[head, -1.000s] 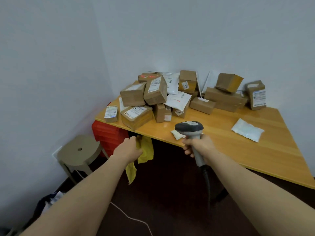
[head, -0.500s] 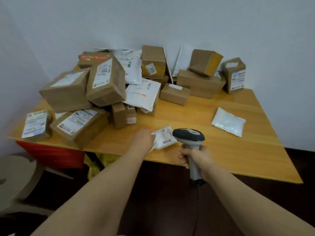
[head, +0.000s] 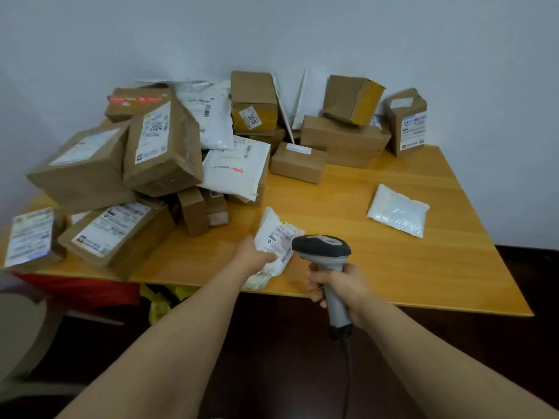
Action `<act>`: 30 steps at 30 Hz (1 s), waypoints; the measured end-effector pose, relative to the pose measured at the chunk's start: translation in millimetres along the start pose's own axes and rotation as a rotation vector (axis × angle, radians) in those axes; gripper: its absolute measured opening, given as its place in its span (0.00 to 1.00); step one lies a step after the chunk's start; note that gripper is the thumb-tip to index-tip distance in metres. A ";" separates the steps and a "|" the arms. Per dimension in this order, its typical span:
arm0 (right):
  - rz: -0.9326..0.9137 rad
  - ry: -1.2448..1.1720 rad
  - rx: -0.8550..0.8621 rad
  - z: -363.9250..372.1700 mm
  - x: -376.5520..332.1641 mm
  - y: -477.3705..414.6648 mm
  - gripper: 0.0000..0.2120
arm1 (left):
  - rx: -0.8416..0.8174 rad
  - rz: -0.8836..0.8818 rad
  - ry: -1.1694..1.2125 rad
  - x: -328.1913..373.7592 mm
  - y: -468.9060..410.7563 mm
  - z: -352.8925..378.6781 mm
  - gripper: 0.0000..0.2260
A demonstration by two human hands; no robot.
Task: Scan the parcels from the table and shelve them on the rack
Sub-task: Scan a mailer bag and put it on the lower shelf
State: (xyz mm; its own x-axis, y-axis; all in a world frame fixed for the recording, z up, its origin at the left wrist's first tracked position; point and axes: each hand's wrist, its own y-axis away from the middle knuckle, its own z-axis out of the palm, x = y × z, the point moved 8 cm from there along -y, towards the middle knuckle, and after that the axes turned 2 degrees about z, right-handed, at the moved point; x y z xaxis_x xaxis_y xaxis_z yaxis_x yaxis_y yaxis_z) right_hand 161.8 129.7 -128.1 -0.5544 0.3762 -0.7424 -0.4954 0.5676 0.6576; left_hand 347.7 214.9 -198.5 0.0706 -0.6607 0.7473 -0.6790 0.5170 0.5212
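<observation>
Two hands busy: left hand [head: 257, 257] grips small white parcel [head: 271, 219], right hand [head: 337, 285] clamps scanner [head: 322, 248]; scan pending, I must aim at label [head: 279, 238].

This is looking like a small parcel-handling room, such as a courier pick-up point or a mailroom corner. Brown cardboard boxes [head: 175, 155] are lying heaped over the far and left parts of a wooden surface [head: 423, 267]. They are carrying printed shipping labels, two with large numbers, 2004 and 3013. White plastic mailers [head: 236, 173] are lying among them, and a white padded bag [head: 397, 210] is sitting apart at the right. Near the front edge a right hand [head: 338, 285] is gripping a corded barcode scanner [head: 322, 249]. Just beside it a left hand [head: 254, 257] is holding a small labelled mailer [head: 278, 234]. A bare pale wall [head: 302, 31] is standing behind.
</observation>
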 end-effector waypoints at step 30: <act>-0.178 0.085 -0.429 27.1 -67.1 169.1 0.09 | 0.535 -0.025 0.613 -5.4 202.5 -113.9 0.13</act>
State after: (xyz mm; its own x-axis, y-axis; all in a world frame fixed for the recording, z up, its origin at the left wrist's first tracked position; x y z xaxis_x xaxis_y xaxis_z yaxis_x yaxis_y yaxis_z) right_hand 133.4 220.3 29.5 -0.4802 0.2288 -0.8468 -0.8091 0.2573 0.5283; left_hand 293.0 385.2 -50.0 0.3730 -0.1728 0.9116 -0.9181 0.0735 0.3895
